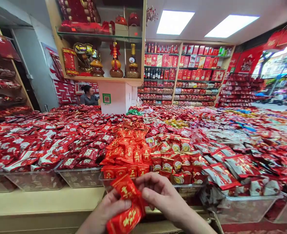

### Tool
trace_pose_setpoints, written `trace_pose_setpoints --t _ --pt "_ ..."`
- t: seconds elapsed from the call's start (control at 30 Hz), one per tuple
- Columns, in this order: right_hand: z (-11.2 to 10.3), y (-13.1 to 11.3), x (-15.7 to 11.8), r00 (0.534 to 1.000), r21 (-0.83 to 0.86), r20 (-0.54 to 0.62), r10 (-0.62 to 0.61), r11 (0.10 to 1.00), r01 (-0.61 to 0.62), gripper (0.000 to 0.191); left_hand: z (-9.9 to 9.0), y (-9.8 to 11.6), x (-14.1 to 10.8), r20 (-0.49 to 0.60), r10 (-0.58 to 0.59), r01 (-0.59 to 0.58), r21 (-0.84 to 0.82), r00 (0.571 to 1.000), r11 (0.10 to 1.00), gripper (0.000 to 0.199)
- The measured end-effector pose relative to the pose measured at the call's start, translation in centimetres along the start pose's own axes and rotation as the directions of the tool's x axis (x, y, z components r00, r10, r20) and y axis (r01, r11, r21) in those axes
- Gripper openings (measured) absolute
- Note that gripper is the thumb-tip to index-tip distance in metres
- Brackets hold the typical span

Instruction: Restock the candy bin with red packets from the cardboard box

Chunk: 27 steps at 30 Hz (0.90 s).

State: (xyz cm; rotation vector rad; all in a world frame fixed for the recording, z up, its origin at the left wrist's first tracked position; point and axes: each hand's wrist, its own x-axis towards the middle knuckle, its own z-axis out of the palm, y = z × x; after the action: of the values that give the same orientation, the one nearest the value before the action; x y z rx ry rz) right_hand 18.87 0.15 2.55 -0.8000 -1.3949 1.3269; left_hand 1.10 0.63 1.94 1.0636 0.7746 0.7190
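My left hand (113, 206) is closed around several red candy packets (127, 217) with gold lettering, the thumb pressed across them. My right hand (159, 195) is at the right side of these packets, its fingers curled and its fingertips at the upper packet's edge. Whether its fingers grip that packet is hard to make out. Just beyond my hands lies a pile of similar red and gold packets (129, 152). Right of that pile are red packets with a round pale picture (168, 162).
Clear plastic bins (245, 208) full of wrapped sweets line the front, above a pale yellow ledge (46, 203). Behind are a white pillar (114, 97), an overhead display cabinet (97, 78) and stocked shelves (180, 78). A person (88, 96) is at the back left.
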Motion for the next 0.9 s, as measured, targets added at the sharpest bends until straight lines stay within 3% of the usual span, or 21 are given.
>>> trace_pose_setpoints --t 0.13,0.33,0.47,0.63,0.73,0.83,0.9 --pt "-0.6 0.1 2.2 0.997 -0.149 -0.074 -0.023 0.989 0.012 0.034 1.2 1.8 2.8 -0.017 0.011 -0.015 -0.208 1.000 0.978 0.045" --pt "-1.2 1.8 2.9 0.964 -0.103 -0.261 -0.060 0.994 0.034 0.035 0.1 0.7 4.7 0.009 0.036 -0.035 -0.120 0.999 0.992 0.039" --pt "-0.9 2.5 2.4 0.949 -0.083 -0.316 0.001 0.996 -0.029 0.036 -0.5 -0.3 4.9 -0.005 0.023 -0.023 -0.092 1.000 0.995 0.029" --pt "-0.3 2.1 1.6 0.980 0.005 -0.200 0.002 1.000 -0.001 0.031 -1.1 -0.8 4.0 -0.013 0.011 -0.012 -0.068 1.000 0.998 0.028" --pt "-0.7 0.9 0.8 0.986 -0.211 -0.153 -0.070 0.977 0.037 0.027 -1.5 -0.9 3.2 0.021 -0.022 0.023 -0.078 1.000 0.997 0.034" --pt "-1.4 -0.6 -0.1 0.994 -0.507 -0.042 -0.102 0.859 0.067 0.024 -1.5 -1.0 2.8 0.109 -0.008 0.023 -0.139 0.994 0.990 0.054" --pt "-1.6 -1.0 -0.5 0.995 -0.624 0.043 -0.092 0.775 0.099 0.023 -1.2 -1.1 2.9 0.123 -0.014 0.035 -0.172 0.992 0.985 0.055"
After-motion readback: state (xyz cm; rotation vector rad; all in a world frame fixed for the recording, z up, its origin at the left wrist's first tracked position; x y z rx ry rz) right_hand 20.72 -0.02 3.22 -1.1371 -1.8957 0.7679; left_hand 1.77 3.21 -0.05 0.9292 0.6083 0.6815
